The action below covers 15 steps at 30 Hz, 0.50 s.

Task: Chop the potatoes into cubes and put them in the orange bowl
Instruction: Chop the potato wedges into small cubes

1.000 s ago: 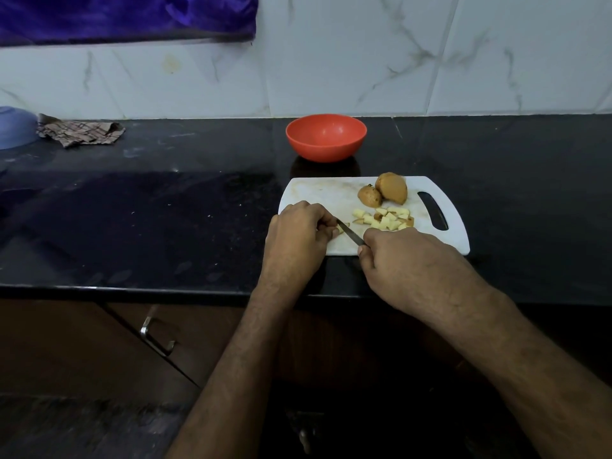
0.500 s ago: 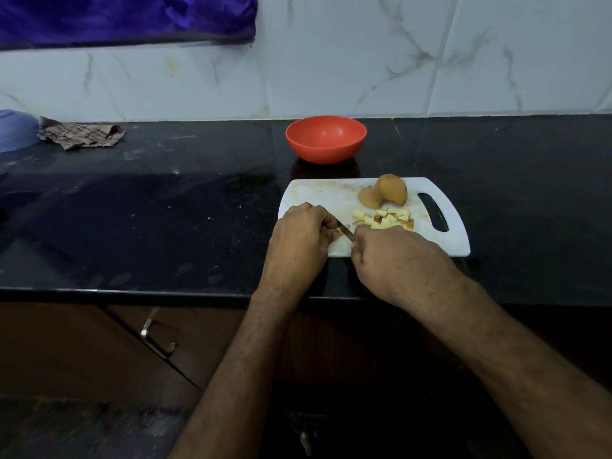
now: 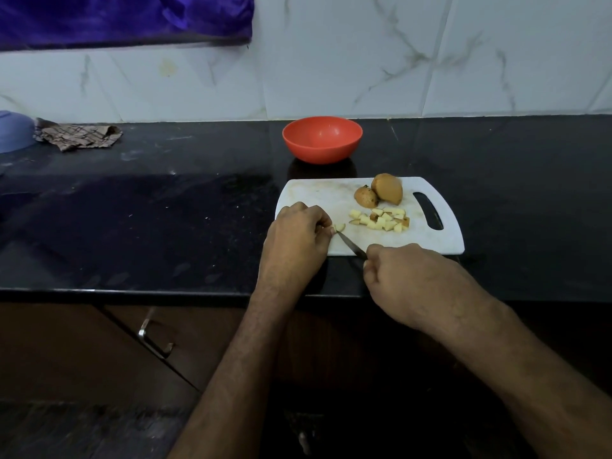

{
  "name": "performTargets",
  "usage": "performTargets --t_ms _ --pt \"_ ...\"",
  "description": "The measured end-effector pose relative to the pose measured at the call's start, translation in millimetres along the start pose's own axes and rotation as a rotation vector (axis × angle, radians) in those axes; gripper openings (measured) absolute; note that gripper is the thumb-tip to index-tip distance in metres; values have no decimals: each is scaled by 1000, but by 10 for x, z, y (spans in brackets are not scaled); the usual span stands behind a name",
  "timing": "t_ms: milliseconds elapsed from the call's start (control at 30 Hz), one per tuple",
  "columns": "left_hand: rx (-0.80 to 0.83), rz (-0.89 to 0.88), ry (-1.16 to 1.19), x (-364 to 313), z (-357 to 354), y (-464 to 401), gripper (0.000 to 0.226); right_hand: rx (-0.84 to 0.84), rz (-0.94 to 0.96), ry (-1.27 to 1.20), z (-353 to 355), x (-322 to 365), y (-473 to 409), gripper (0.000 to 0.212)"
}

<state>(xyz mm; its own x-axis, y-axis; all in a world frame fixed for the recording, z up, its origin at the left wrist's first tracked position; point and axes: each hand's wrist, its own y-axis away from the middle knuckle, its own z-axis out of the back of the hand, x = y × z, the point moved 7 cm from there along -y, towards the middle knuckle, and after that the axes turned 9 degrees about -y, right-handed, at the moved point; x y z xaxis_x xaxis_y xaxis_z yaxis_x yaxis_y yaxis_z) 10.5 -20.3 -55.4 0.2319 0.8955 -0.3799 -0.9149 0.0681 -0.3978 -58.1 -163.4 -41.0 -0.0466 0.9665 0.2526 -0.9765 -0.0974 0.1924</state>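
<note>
The left hand rests on the near left corner of the white plastic cutting board, its fingertips pinching a small pale potato piece against the board. The right hand is clenched round the handle of a slim dark-bladed knife, whose tip reaches up to that piece just beside the left fingers. Further along the board lies a loose pile of pale potato cubes, some with brown skin showing, and behind them two larger brown-skinned potato chunks lean together near the board's far edge. The board's slotted grip points to the right. Beyond it, apart from the board, stands the round orange plastic bowl on the black polished stone worktop. Far off to the left sit a crumpled checked brown cloth and the edge of a blue rounded vessel.
</note>
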Motion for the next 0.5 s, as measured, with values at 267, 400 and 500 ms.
performTargets --t_ms 267,400,500 --pt "24 66 159 112 15 22 12 -153 31 -68 181 32 -55 30" --pt "50 106 216 133 11 23 9 -77 27 -41 115 70 -140 33" --pt "54 118 232 136 5 28 7 -34 26 -27 41 90 -166 34"
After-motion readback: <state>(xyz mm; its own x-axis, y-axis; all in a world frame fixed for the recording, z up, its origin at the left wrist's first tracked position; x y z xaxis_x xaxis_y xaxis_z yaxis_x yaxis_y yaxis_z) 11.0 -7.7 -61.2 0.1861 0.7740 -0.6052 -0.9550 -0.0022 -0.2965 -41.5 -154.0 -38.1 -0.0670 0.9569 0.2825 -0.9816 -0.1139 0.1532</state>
